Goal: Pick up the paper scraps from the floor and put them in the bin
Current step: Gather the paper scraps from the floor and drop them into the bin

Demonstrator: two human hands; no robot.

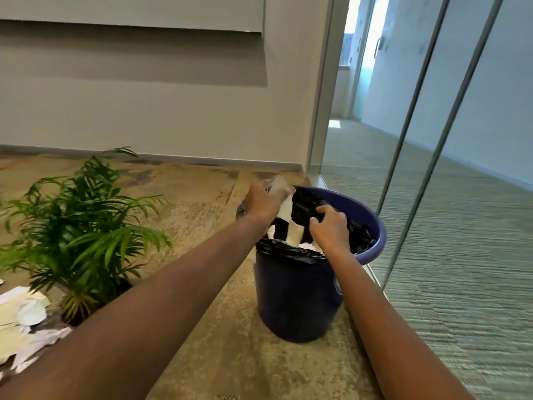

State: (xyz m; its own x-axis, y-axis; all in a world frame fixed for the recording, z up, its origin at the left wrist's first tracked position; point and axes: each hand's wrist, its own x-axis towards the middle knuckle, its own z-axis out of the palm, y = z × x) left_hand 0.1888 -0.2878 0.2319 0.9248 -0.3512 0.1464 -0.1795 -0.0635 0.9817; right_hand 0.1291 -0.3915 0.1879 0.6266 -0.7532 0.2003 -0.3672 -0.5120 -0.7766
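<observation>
A dark blue bin [297, 298] with a black liner stands on the carpet by the glass wall. My left hand [264, 202] grips white paper scraps [284, 197] over the bin's far left rim, and the scraps hang down into the opening. My right hand [330, 226] hovers over the bin's mouth with fingers curled, touching the black liner [305, 207]; whether it holds anything is unclear. More white paper [294, 235] lies inside the bin. A pile of paper scraps [26, 321] lies on the floor at the far left.
A potted green plant [83, 226] stands left of the bin, between it and the floor scraps. A glass partition [418, 168] runs close along the bin's right side. A grey wall [144, 111] closes the back.
</observation>
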